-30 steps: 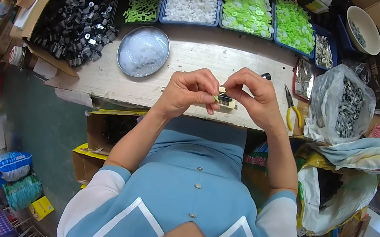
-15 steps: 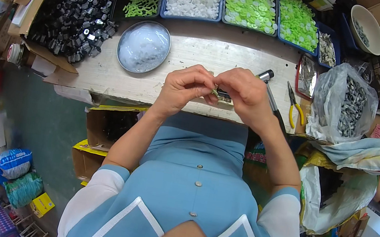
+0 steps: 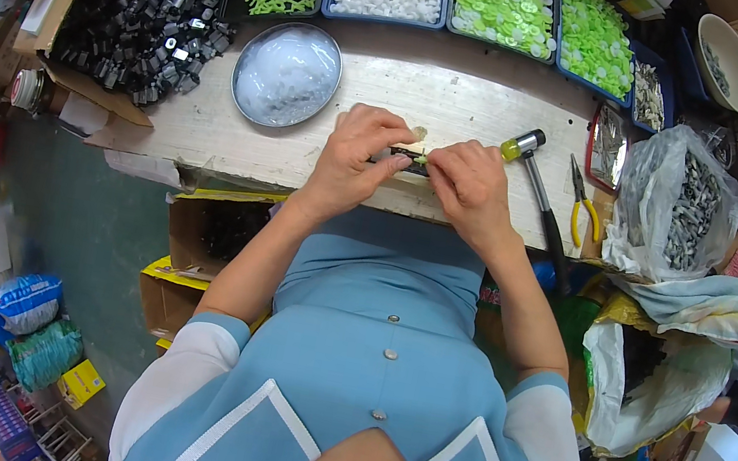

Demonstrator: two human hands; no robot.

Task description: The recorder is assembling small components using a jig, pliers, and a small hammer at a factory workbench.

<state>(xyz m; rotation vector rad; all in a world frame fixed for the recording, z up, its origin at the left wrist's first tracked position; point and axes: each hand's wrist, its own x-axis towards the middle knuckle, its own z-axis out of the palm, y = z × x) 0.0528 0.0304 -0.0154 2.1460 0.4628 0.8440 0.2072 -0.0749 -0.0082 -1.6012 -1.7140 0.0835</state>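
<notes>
Left hand (image 3: 354, 159) and right hand (image 3: 470, 181) pinch a small dark part (image 3: 413, 167), fingertips nearly closed, at the wearer's twelve o'clock on the bench (image 3: 386, 76), an apparent fitting step whose next move calls for steady alignment.

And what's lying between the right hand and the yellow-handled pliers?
A black-gripped hammer lies between the right hand and the pliers, as the head view shows.
</notes>
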